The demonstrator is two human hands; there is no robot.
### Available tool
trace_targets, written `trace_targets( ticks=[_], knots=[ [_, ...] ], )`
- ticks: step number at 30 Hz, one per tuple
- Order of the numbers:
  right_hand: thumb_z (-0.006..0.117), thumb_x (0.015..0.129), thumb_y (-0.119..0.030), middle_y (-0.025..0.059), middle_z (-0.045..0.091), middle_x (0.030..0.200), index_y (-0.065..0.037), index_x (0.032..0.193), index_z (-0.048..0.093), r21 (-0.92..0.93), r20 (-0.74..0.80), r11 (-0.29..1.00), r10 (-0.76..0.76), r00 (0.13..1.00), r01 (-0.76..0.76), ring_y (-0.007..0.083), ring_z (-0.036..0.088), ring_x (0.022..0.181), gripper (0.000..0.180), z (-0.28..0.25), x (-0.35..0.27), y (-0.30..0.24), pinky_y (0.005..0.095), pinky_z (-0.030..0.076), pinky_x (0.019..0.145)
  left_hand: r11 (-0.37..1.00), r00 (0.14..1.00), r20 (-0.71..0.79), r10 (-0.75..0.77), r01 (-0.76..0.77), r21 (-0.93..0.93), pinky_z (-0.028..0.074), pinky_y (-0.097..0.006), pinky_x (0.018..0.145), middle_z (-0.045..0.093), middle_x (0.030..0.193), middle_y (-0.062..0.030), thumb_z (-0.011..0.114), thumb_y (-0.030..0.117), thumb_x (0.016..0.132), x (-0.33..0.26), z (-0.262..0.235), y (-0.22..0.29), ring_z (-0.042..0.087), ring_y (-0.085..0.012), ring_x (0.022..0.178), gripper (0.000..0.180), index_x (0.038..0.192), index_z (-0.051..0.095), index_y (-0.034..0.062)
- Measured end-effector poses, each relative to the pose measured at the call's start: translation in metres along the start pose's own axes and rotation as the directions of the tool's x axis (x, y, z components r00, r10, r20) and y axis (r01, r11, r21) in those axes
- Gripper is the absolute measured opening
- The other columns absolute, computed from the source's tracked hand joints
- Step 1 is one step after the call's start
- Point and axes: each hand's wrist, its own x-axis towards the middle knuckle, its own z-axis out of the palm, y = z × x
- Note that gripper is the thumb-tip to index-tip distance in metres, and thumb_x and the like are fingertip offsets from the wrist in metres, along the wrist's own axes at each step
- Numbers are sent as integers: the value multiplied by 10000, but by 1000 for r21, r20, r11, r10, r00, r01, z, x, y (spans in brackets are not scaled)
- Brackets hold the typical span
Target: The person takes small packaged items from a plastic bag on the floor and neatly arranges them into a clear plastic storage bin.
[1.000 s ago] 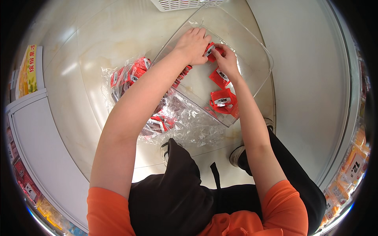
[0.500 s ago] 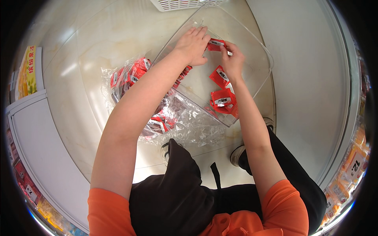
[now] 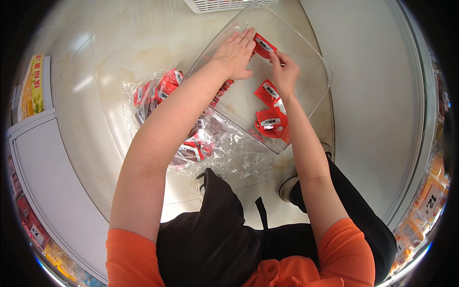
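Note:
A clear plastic bin point(image 3: 319, 52) stands on the floor in front of me. My left hand point(image 3: 233, 56) lies flat with its fingers stretched out, over a row of red packets point(image 3: 222, 91) along the bin's left side, mostly hidden by that hand and forearm. Between thumb and fingers, my right hand point(image 3: 286, 72) pinches the lower corner of a small red snack packet point(image 3: 264, 46), just right of my left fingertips. Several loose red packets point(image 3: 270, 119) with white labels lie nearer me in the bin. Left of it, a crinkled clear plastic bag point(image 3: 229, 158) holds more red packets point(image 3: 165, 88).
Beyond the bin sits a white slotted basket point(image 3: 215, 5). A pale panel point(image 3: 373, 95) rises close on the right. To the left stands a white shelf unit point(image 3: 62, 191) with packaged goods. My shoes point(image 3: 288, 189) are just behind the bin.
The packet in my right hand has moved slightly up and tilted, showing more of its label. My right hand has shifted a little to the right. The left hand stays in place.

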Motion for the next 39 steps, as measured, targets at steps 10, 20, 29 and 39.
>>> trace_targets(
  ticks=[10, 20, 29, 39],
  knots=[
    [572, 880, -96, 173, 676, 1010, -59, 1076, 680, -125, 274, 982, -100, 957, 138, 313, 649, 876, 227, 10, -6, 1, 362, 502, 798, 997, 997, -48, 57, -55, 54, 162, -424, 1177, 277, 1509, -188, 657, 337, 713, 2, -3, 0, 216, -269, 1432, 679, 1251, 462, -28],
    [533, 907, -95, 146, 521, 1302, -58, 1321, 510, -142, 505, 958, -146, 851, 249, 325, 452, 1173, 417, 8, 2, 11, 385, 371, 1025, 978, 969, -170, 178, -155, 137, 178, -453, 1168, 502, 1323, -136, 640, 324, 701, 4, -1, -4, 355, -255, 1347, 606, 1190, 494, -5],
    [607, 826, -250, 152, 526, 1274, -53, 1252, 556, -380, 488, 904, 15, 873, 197, 335, 501, 1161, 472, 1, 12, 4, 428, 417, 980, 986, 995, -40, 88, -82, 146, 201, -518, 1126, 569, 1124, -94, 658, 362, 703, 4, 4, 0, 477, -235, 1170, 589, 1204, 500, 95],
    [804, 661, -326, 163, 675, 950, -16, 1082, 584, -848, 490, 466, 514, 704, 251, 294, 676, 826, 566, -38, -16, -38, 382, 528, 700, 968, 990, 138, 19, -53, 245, 131, -524, 1149, 540, 1230, -95, 602, 547, 780, 4, -9, 5, 456, -251, 1226, 666, 1325, 468, 188]
  ],
)
